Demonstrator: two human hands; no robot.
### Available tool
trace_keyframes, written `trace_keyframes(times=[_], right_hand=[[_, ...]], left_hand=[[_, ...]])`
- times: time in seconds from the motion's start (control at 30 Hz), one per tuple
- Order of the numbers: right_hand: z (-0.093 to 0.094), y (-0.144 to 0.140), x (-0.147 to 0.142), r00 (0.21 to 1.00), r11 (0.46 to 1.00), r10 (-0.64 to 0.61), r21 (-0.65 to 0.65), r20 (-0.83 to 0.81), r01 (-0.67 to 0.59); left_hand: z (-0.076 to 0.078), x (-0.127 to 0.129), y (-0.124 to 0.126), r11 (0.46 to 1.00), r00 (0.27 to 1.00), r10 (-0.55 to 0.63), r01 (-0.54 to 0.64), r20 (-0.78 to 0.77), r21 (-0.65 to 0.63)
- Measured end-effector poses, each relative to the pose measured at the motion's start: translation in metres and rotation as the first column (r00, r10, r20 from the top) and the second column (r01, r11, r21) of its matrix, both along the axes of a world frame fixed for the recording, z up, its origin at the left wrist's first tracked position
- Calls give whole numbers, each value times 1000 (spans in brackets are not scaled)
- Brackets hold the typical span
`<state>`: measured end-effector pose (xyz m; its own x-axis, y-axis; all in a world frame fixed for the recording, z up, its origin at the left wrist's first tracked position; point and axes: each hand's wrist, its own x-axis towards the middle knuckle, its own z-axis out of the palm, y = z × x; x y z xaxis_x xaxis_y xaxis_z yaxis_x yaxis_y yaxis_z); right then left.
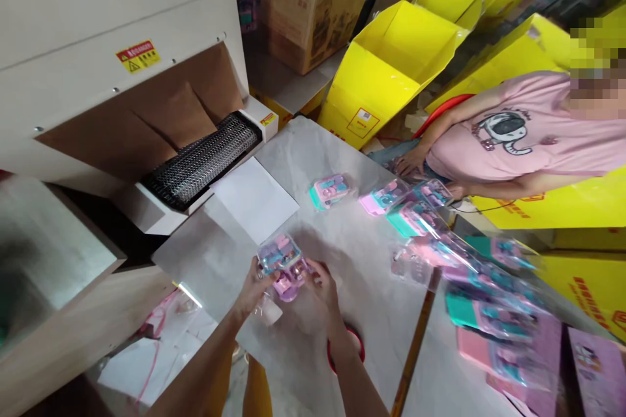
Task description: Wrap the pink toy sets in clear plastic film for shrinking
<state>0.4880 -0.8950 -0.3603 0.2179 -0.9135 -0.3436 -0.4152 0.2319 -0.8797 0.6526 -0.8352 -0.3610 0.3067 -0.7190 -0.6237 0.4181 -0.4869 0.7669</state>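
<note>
Plastic-wrapped pink toy pack [285, 264] sits low over the grey table [342, 339], left hand [252, 287] and right hand [323, 287] both clamped on its opposite ends. Likely light, film slick and crushable, so grip the stiff edges, not the clear face

Toy pack [284, 265] pink-lilac; boxes [391, 65] yellow; shirt [533, 130] pink; table [342, 234] grey marbled.
</note>
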Motion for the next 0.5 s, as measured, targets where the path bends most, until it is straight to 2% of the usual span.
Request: trace_keyframes(times=[0.1, 0.27, 0.37, 0.5], right_hand=[[7, 6, 15, 998, 999, -44, -5, 41, 44], [9, 8, 27, 985, 990, -133, 64, 110, 127], [5, 5, 29, 984, 988, -128, 107, 121, 115], [0, 2, 34, 968, 971, -196, 172, 156, 169]], left_hand=[[-4, 6, 4, 996, 997, -73, 75, 35, -39], [-23, 13, 12, 982, 988, -152, 152, 11, -111], [-31, 15, 16, 984, 987, -155, 158, 34, -87], [-34, 17, 21, 977, 981, -195, 195, 14, -80]])
